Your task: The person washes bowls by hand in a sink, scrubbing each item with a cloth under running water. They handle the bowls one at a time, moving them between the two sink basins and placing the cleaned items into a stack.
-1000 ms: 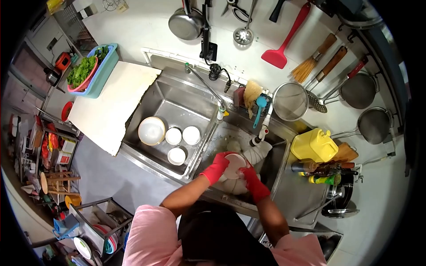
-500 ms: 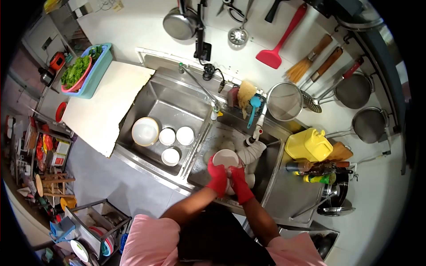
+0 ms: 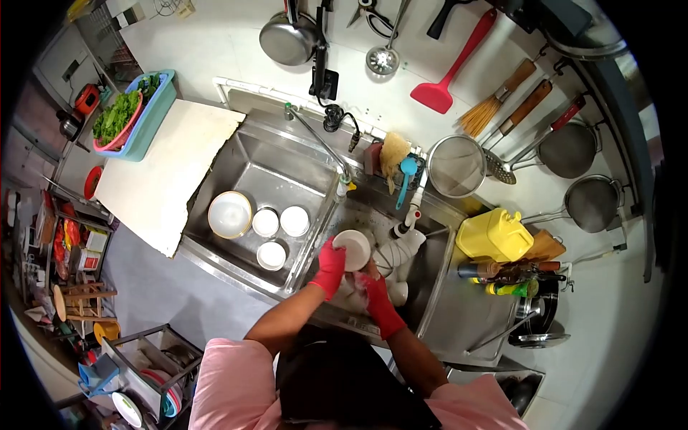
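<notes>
A white bowl [image 3: 352,249] is held tilted above the right sink basin, its inside turned up toward me. My left hand [image 3: 330,269], in a red rubber glove, is closed on the bowl's left rim. Just below the bowl is my right hand [image 3: 378,299], also red-gloved, with its fingers curled close to the lower right edge. A small brownish-pink patch shows at those fingertips, but I cannot make out what it is. Beneath the hands, several white dishes [image 3: 398,292] lie in the basin, partly covered by my gloves. A whitish ribbed hose-like piece [image 3: 401,251] lies beside them.
The left basin [image 3: 279,179] holds a larger rimmed bowl [image 3: 230,214] and several small white bowls [image 3: 271,256]. A faucet [image 3: 320,142] reaches over the divider. At the right stands a yellow jug [image 3: 494,235]; a strainer [image 3: 457,166] hangs behind. A white board [image 3: 168,172] lies left.
The bowl has moved slightly left and up with my left hand. My right hand has dropped away from the bowl's front, lower and apart from the left one.
</notes>
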Tool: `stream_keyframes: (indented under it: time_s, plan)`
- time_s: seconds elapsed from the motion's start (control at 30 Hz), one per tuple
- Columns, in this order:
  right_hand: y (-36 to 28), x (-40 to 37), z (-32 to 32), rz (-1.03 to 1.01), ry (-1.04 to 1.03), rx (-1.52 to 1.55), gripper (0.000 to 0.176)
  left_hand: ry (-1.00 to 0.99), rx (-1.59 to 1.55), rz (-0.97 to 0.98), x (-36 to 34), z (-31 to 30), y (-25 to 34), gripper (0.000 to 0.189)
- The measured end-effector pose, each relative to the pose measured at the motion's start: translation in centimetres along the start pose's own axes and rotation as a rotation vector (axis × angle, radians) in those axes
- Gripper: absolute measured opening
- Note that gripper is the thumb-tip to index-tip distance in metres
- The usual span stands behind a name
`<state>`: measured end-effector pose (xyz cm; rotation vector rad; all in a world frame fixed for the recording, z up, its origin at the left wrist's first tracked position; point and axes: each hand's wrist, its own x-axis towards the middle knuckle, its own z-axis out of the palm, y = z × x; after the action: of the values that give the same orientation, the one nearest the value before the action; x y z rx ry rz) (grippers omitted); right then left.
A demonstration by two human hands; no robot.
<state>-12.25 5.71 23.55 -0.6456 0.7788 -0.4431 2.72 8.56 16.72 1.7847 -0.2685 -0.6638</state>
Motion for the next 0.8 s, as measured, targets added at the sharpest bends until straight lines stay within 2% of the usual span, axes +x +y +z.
stream_keyframes:
  time_s: [0.07,0.13,0.17,0.33,0.4,0.43,0.53,0.67,0.77,0.8]
  plan:
    - [-0.1,0.1,-0.7,0.025,0.043,-0.110,0.054,-0.012,0.138,0.016,3.1,-1.5,-2.9,0.035]
    - [-0.5,0.0,-0.6,0.013,0.127,-0.237,0.052,0.078,0.150,-0.018,4.2,-4.8,-1.9,0.031]
    - [-0.5,0.6,-2.5,0.086,0.088,-0.249,0.055,0.115,0.130,-0.030,4.8,-6.4,-1.6,0.031]
    - [-2.5,0.0,-3.9,0.070,0.284,-0.321,0.050,0.370,-0.253,-0.118,11.9,-13.6,-7.4,0.035]
    - [-1.6,0.3,-5.6,-0.016,0.288,-0.196,0.052,0.455,-0.384,-0.166,15.0,-15.7,-10.5,0.037]
    - [-2.0,-0.2,-6.0,0.012,0.283,-0.168,0.055,0.479,-0.368,-0.211,16.5,-16.5,-11.9,0.035]
    - [-0.2,-0.3,-8.4,-0.020,0.255,-0.181,0.056,0.446,-0.194,-0.367,19.5,-17.8,-16.7,0.030]
    - [0.0,-1.3,-9.1,0.016,0.172,-0.217,0.059,0.282,0.013,-0.516,22.4,-18.5,-22.0,0.029]
    - [-0.7,-1.3,-8.9,0.016,0.200,-0.290,0.062,0.190,-0.024,-0.586,22.0,-18.7,-22.5,0.029]
    - [-0.9,-1.3,-9.1,-0.002,0.186,-0.283,0.062,0.315,-0.306,-0.710,20.7,-18.6,-18.6,0.028]
